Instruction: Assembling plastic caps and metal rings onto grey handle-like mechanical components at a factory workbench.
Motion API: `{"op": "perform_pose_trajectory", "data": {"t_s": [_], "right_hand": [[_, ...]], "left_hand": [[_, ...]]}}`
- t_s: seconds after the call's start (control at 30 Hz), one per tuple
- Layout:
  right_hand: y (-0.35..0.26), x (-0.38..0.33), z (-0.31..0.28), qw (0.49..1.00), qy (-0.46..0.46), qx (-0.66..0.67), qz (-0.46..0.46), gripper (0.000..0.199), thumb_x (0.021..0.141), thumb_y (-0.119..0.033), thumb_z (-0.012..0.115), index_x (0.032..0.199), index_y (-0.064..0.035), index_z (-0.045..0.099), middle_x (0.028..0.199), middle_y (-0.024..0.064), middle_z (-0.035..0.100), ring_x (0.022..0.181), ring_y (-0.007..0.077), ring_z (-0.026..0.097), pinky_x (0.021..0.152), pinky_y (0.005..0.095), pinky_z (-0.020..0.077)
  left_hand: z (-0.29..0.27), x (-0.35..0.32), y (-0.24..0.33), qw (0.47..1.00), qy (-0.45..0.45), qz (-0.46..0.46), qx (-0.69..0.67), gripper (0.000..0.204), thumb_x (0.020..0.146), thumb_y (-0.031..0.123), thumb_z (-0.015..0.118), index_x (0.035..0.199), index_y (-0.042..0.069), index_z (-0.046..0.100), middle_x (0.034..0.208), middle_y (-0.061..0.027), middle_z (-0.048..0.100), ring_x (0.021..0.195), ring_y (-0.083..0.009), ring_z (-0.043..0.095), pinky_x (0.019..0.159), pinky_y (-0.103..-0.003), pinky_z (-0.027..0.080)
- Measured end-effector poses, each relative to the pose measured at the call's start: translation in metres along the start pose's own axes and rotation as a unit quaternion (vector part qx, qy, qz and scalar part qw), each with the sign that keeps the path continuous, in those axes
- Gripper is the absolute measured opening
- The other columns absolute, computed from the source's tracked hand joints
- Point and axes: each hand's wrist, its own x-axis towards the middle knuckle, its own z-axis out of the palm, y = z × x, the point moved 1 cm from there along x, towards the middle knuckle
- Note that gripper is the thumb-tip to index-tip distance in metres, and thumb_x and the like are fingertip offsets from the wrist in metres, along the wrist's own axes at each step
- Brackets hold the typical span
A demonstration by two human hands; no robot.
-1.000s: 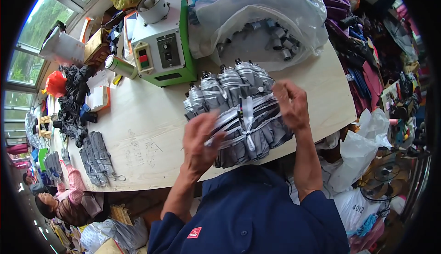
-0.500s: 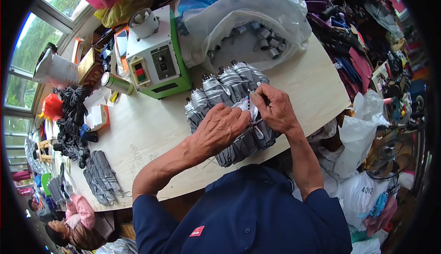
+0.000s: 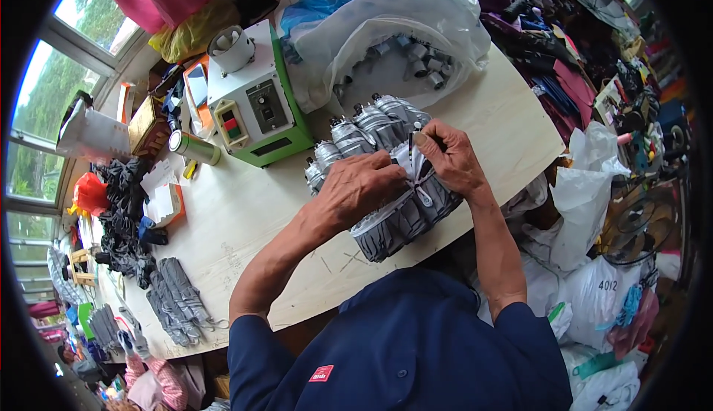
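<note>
A bundle of folded grey umbrellas (image 3: 397,225) with silvery trim lies on the table in front of me, its dark tips pointing away. A pale band with a small loop (image 3: 422,194) is gathered at its middle. My right hand (image 3: 451,160) is closed at the bundle's right side, thumb and forefinger pinching a thin dark strip (image 3: 411,147) that stands up from the band. My left hand (image 3: 365,188) rests over the bundle's left part. Its fingers are curled and closed close to the band; what they grip is hidden.
Behind the bundle stands a green and white machine (image 3: 256,99) with a knob and switch. A clear plastic bag (image 3: 445,24) of silvery cylindrical parts lies beside it. More folded grey umbrellas (image 3: 177,303) lie at the left, and another person's pink sleeves (image 3: 167,385) show beyond.
My right hand has risen slightly and tilted, still pinching the strip. My left hand has shifted a little across the bundle. The view has swung slightly; the person at lower left has moved.
</note>
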Motion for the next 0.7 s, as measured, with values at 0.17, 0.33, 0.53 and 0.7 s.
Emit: {"op": "perform_pose_trajectory", "data": {"t_s": [0.17, 0.33, 0.53, 0.7], "right_hand": [[-0.003, -0.001, 0.001, 1.000, 0.005, 0.018, -0.011, 0.022, 0.094, -0.016, 0.059, 0.078, -0.0021, 0.052, 0.065, -0.0017, 0.042, 0.064, 0.0081, 0.038, 0.056, 0.0259, 0.0355], [0.000, -0.003, 0.002, 1.000, -0.008, 0.026, -0.002, 0.022, 0.095, -0.017, 0.059, 0.079, -0.0029, 0.052, 0.068, -0.0035, 0.044, 0.066, 0.0064, 0.038, 0.058, 0.0237, 0.0360], [0.000, -0.005, 0.002, 0.999, -0.011, 0.036, 0.007, 0.022, 0.095, -0.018, 0.059, 0.079, -0.0039, 0.053, 0.069, -0.0036, 0.045, 0.067, 0.0062, 0.039, 0.060, 0.0236, 0.0368], [-0.007, -0.013, -0.001, 0.999, -0.038, 0.019, -0.007, 0.021, 0.095, -0.019, 0.059, 0.080, -0.0042, 0.053, 0.069, -0.0020, 0.046, 0.068, 0.0068, 0.041, 0.062, 0.0241, 0.0379]], "left_hand": [[0.012, 0.004, 0.007, 0.994, 0.000, 0.001, 0.114, 0.015, 0.084, 0.020, 0.060, 0.086, 0.005, 0.055, 0.074, -0.0104, 0.055, 0.069, -0.0289, 0.059, 0.062, -0.040, 0.046], [0.009, 0.007, 0.014, 0.990, -0.095, -0.086, 0.061, 0.022, 0.086, 0.021, 0.058, 0.073, 0.003, 0.054, 0.060, -0.0107, 0.048, 0.056, -0.0261, 0.054, 0.054, -0.039, 0.042], [-0.037, -0.008, 0.052, 0.861, -0.048, -0.240, -0.446, 0.024, 0.089, 0.021, 0.054, 0.072, 0.004, 0.052, 0.058, -0.0015, 0.046, 0.053, -0.0104, 0.047, 0.047, -0.028, 0.038], [-0.040, -0.021, 0.059, 0.760, 0.167, -0.348, -0.523, 0.026, 0.093, 0.022, 0.049, 0.076, 0.003, 0.054, 0.064, 0.0039, 0.049, 0.058, -0.0043, 0.045, 0.049, -0.021, 0.034]]}}
